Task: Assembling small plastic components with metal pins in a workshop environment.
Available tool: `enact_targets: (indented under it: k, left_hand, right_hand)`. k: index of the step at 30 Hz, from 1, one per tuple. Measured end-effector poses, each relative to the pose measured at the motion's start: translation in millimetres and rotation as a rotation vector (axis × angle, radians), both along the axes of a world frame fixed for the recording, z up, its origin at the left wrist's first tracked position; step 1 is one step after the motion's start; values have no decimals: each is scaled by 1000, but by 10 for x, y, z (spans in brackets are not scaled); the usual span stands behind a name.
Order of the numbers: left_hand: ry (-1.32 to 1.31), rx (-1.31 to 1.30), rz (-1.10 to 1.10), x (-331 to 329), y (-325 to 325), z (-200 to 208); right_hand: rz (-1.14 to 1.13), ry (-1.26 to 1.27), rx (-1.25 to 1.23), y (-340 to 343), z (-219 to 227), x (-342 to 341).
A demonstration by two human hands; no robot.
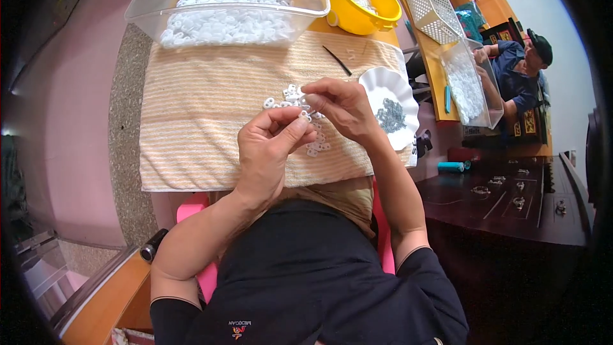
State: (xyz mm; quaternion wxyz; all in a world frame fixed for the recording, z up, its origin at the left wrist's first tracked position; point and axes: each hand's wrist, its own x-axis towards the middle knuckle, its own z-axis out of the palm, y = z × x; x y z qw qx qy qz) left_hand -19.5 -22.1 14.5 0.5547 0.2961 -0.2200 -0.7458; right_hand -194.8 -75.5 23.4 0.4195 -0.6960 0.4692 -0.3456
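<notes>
Now the left hand pinches a small white piece by the pile, presumably for steadiness. The right hand, fingers narrowed, hides any hold; the scalloped dish sits near, likely for reach.

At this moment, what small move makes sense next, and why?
Probably bring the right hand in to the small white piece: the left hand pinches that piece at its fingertips, and the right hand hovers close by. Whether the right holds anything is unclear.
</notes>
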Motion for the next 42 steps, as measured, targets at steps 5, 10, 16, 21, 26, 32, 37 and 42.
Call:
enact_targets:
  k: [5,10,16,21,26,32,37,42]
  left_hand:
    - [11,6,0,0,-12,-39]
    - [14,32,-3,2,-20,-41]
    - [27,46,-5,-1,-22,-46]
    - [31,46,-8,-24,-20,-62]
    - [22,46,-22,-27,-21,-73]
    - [-4,44,-37,-34,-18,-84]
    - [-26,45,-30,-42,-18,-98]
    - [-43,55,-47,-44,-24,-87]
  right_hand:
    - [6,-232,183,139,3,-29]
    - [15,-348,269,252,-23,-39]
    - [41,-335,264,293,-35,-71]
    - [91,-480,244,292,-109,-76]
    - [-3,-466,283,324,-63,-42]
    - [-64,-562,354,330,-136,-81]
    - [-70,-473,382,326,-125,-129]
    - [-84,-445,351,342,-147,-159]
